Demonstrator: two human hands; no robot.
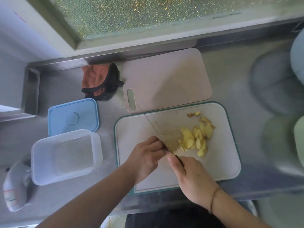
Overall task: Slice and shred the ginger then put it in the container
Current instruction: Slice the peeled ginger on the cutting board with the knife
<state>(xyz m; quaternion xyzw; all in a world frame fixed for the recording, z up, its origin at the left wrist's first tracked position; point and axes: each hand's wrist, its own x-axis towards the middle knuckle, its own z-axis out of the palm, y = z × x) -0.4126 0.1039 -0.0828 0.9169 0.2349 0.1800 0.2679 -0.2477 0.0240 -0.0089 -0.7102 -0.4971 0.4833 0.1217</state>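
Ginger slices (pixel 196 137) lie just beyond right fingers (pixel 174 160) gripping knife (pixel 158 130).

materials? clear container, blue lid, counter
Clear container: looks like translucent plastic, frosted walls, the counter shows through. Blue lid: probably matte plastic with a moulded ring. Counter: likely brushed stainless steel, grey with soft smeared reflections.

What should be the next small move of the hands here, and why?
Probably gather the ginger slices into a stack and begin cutting them into shreds. They lie loose on the green-rimmed board, sliced only. The right hand holds the knife, the left hand touches its blade, and the container is empty.
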